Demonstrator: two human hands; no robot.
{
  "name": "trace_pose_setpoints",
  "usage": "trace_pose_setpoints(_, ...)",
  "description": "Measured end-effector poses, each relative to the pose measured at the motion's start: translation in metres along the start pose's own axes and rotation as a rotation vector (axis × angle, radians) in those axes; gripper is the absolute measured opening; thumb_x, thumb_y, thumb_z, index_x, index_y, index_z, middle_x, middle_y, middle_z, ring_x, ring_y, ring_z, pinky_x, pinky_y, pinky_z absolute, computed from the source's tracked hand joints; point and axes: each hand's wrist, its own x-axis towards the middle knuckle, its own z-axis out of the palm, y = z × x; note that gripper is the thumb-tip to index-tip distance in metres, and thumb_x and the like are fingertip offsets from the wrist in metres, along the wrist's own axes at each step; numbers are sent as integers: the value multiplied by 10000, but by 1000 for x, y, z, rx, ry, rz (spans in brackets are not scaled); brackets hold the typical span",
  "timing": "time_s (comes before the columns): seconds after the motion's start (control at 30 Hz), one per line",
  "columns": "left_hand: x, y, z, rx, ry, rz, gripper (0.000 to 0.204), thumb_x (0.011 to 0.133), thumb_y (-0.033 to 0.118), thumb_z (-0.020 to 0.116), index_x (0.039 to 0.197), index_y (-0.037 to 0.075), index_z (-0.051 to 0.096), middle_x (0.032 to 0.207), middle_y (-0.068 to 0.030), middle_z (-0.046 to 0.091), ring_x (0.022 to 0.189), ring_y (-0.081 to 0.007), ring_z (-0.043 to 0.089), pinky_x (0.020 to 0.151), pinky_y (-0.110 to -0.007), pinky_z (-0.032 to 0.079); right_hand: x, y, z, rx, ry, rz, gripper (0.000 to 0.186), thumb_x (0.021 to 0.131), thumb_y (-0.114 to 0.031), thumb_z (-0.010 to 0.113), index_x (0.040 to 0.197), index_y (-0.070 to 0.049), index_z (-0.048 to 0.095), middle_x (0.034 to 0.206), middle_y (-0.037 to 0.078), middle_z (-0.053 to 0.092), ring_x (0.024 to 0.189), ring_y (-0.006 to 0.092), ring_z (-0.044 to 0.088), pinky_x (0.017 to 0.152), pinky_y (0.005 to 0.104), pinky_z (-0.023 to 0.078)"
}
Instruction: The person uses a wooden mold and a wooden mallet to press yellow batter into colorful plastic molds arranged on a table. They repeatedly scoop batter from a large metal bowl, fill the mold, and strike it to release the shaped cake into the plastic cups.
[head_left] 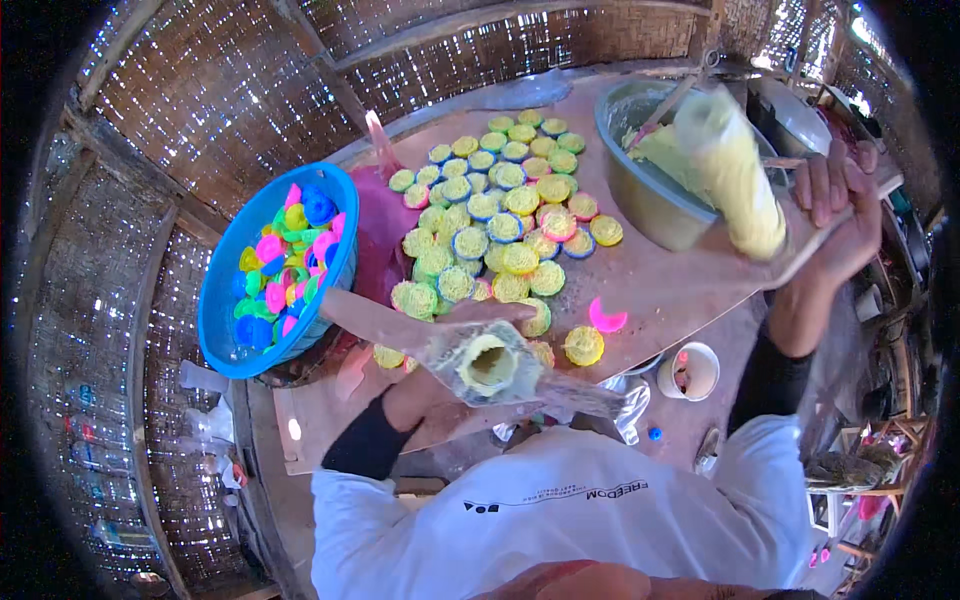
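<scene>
My left hand (437, 390) is closed on a wooden press (447, 350) with two long handles and a round, dough-smeared tube open at the top; some of its fingers are hidden under the press. On the right, my raised right hand (848, 235) grips a wooden handle (815, 245). Beside its fingers is a blurred, dough-coated cylinder (740, 180), apparently the press's plunger, over the edge of a grey-green basin (660, 205) of pale yellow dough (672, 160). Many small colored cups (473, 243) topped with stringy yellow dough cover the table.
A blue basin (215, 300) at left holds loose colored cups (290, 255). An unfilled pink cup (607, 316) and a filled yellow cup (584, 346) sit near the table's front edge. Below stands a white bucket (690, 370). A lidded metal pot (790, 115) is at far right.
</scene>
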Motion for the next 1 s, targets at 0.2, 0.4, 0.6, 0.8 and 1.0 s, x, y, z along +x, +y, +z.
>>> trace_pose_setpoints(0.2, 59, 16, 52, -127, 270, 56, 441, 778, 182, 626, 1160, 55, 445, 1077, -120, 520, 837, -190, 589, 723, -293, 478, 3, 64, -48, 181, 414, -78, 125, 851, -99, 403, 740, -132, 356, 545, -31, 319, 449, 103, 281, 484, 268, 270)
trace_pose_setpoints(0.4, 115, 8, 91, -77, 471, 288, 410, 694, 165, 709, 1054, 61, 542, 1151, -113, 486, 1039, -207, 491, 833, -326, 449, -3, 108, -87, 319, 601, 160, 166, 755, -51, 412, 596, -83, 371, 500, 2, 313, 456, 120, 327, 484, 259, 317)
trace_pose_setpoints(0.6, 171, 46, 63, 280, 826, 654, 379, 701, 145, 707, 1005, 123, 483, 1002, -103, 469, 903, -245, 538, 677, -368, 542, -12, 116, -127, -92, -97, 727, 282, 848, -353, 528, 855, -72, 553, 784, 84, 604, 774, 187, 592, 702, 320, 479)
trace_pose_setpoints(0.8, 197, 75, 62, 527, 1169, 674, 354, 664, 109, 742, 939, 36, 532, 963, -113, 495, 877, -257, 571, 711, -371, 541, 88, 95, -272, -2155, -1035, 188, 220, 731, -300, 620, 801, -99, 673, 846, 104, 645, 824, 250, 622, 723, 402, 466)
trace_pose_setpoints(1.0, 197, 69, 56, 938, 1222, 414, 348, 731, 196, 692, 944, 31, 472, 853, -131, 534, 728, -196, 579, 612, -276, 527, 106, 103, -369, -2278, -1196, 544, 149, 736, -156, 559, 800, -94, 678, 802, 86, 663, 744, 234, 652, 596, 361, 512)
